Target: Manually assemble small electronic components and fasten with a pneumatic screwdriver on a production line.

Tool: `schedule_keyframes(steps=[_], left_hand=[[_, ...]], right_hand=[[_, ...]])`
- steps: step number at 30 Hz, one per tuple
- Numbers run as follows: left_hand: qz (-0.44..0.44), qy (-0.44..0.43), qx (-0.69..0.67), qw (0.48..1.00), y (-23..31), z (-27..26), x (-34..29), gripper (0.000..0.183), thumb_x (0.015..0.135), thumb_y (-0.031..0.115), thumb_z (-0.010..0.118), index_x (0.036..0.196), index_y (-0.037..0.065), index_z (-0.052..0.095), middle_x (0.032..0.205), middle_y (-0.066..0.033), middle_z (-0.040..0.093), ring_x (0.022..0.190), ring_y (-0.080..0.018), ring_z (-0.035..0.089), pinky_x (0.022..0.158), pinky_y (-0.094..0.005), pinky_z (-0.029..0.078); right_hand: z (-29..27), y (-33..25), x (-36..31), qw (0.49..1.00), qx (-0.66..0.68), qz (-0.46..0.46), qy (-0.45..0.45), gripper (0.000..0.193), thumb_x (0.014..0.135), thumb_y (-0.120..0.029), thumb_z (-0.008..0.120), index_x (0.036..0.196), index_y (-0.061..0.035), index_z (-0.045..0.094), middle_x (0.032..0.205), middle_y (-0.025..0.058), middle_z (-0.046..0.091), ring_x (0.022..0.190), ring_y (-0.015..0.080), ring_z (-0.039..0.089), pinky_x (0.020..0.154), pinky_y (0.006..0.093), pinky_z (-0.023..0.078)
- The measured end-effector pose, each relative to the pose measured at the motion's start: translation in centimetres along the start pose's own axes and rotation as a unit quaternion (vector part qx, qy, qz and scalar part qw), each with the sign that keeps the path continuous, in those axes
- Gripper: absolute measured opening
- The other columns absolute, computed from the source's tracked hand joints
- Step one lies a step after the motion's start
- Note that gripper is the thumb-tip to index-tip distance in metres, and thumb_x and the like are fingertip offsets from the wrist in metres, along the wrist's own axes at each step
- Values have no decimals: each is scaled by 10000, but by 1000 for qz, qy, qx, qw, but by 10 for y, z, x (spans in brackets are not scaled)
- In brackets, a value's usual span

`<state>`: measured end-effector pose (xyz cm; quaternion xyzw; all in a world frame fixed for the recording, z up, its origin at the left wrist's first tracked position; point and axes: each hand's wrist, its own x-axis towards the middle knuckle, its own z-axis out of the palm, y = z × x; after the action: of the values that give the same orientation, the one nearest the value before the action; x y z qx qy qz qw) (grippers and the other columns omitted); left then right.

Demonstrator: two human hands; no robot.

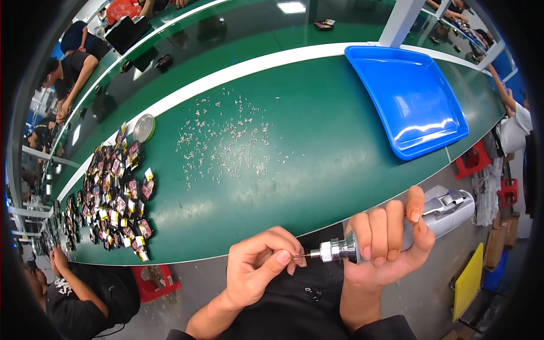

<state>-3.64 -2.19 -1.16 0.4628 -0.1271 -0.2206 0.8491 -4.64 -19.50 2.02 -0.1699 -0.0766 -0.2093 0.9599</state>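
Observation:
My right hand (377, 249) is wrapped round a grey electric screwdriver (453, 212), held sideways off the front edge of the green table. Its silver chuck (334, 251) points left. From the chuck sticks a thin driver bit (299, 256), whose end meets the pinched thumb and fingers of my left hand (252, 266). Whether a small screw sits at the bit's end is too small to tell. Beyond my hands, many tiny pale slivers like small screws or pins (226, 139) lie scattered on the table.
A blue tray (405, 85) stands at the back right of the green table (317, 170). Small black parts with pink and yellow labels (113, 198) are heaped at left, beside a round lid (144, 128). People sit nearby; a red stool (156, 283) stands lower left.

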Motion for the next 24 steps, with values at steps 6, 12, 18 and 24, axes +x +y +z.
schedule_keyframes(steps=[6, 12, 18, 24], left_hand=[[-13, -3, -5, 1000, 3, 1, -3, 159, 953, 65, 537, 894, -70, 597, 894, -161, 594, 723, -168, 564, 636, -273, 469], [165, 19, 358, 919, -1, 3, 3, 114, 889, -4, 569, 794, -68, 573, 750, -143, 596, 613, -175, 550, 558, -287, 462], [54, 26, 313, 948, -4, 7, 14, 11, 845, -46, 595, 843, -52, 605, 778, -132, 626, 665, -214, 599, 606, -284, 475], [104, -34, 491, 865, 32, 8, 52, 266, 860, 34, 598, 1114, -43, 578, 906, -153, 630, 753, -235, 607, 645, -308, 493]], right_hand=[[0, 0, -3, 1000, -11, 2, -6, 112, 915, -174, 379, 933, -71, 417, 528, 31, 421, 431, 155, 409, 518, 331, 412], [-2, 0, 0, 994, -96, -19, -47, 97, 936, -166, 398, 915, -72, 413, 479, 3, 380, 389, 119, 399, 461, 291, 385], [-14, -1, 3, 998, -55, -23, 3, 114, 913, -181, 400, 933, -70, 415, 510, 19, 402, 415, 142, 381, 487, 318, 393], [-24, -1, 14, 995, -44, -38, 81, 92, 904, -156, 414, 913, -71, 451, 477, -5, 358, 389, 106, 363, 471, 280, 382]])
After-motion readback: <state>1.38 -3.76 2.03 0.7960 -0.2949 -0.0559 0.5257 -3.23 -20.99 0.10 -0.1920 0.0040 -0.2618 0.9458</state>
